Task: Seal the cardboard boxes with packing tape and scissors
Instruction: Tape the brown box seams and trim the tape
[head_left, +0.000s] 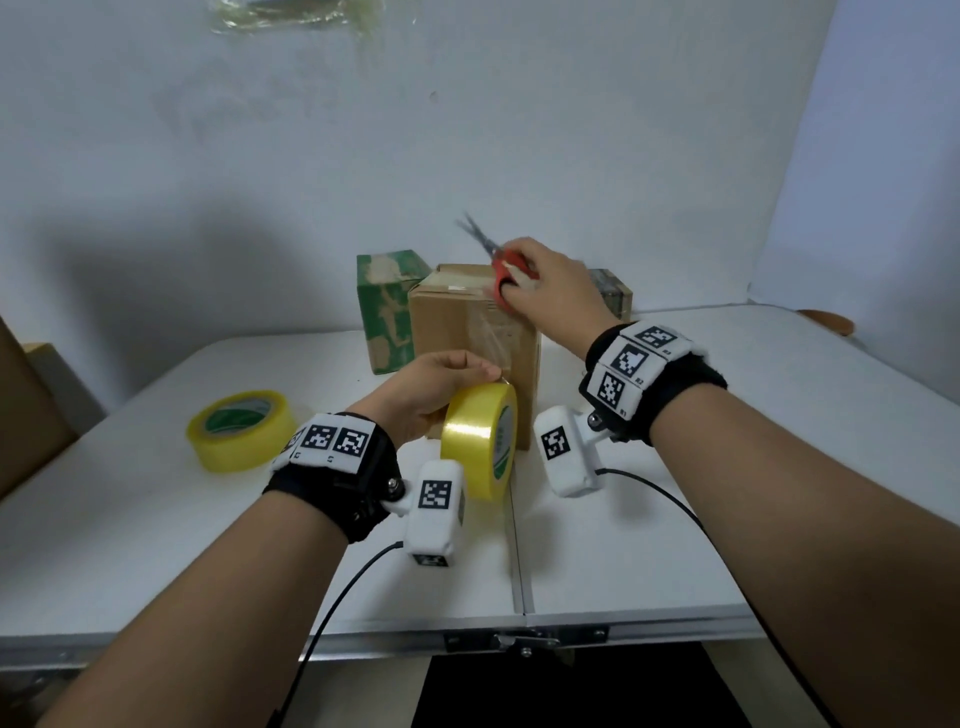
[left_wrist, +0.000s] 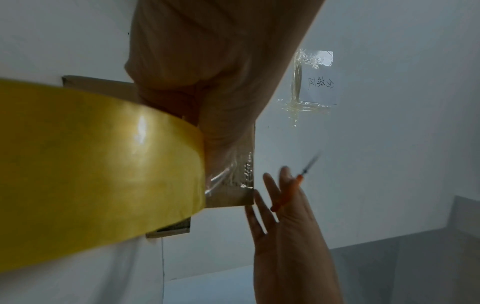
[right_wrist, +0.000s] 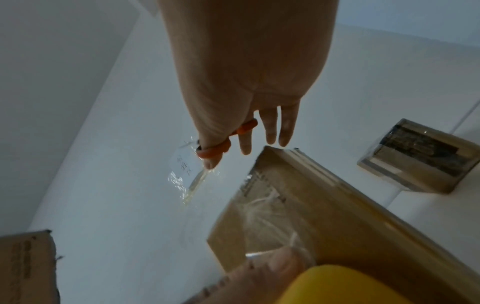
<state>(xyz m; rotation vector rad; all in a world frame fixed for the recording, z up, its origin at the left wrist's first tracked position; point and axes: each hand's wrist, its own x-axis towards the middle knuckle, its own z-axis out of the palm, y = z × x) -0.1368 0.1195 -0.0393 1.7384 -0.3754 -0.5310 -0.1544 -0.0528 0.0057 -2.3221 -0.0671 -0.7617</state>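
Yellow tape roll (head_left: 480, 439) sits gripped in our left hand (head_left: 434, 387). Tape already runs down the brown box (head_left: 467, 332). Our right hand (head_left: 545, 286) holds scissors (head_left: 493, 254); the cut is left.

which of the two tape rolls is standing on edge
The tape roll gripped by the left hand stands on edge against the brown box. The other roll lies flat on the table, untouched.

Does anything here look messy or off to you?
Yes: the clear tape stretched down the brown box is wrinkled rather than flat, and a paper note is stuck to the wall with crumpled tape. The green box looks scuffed.
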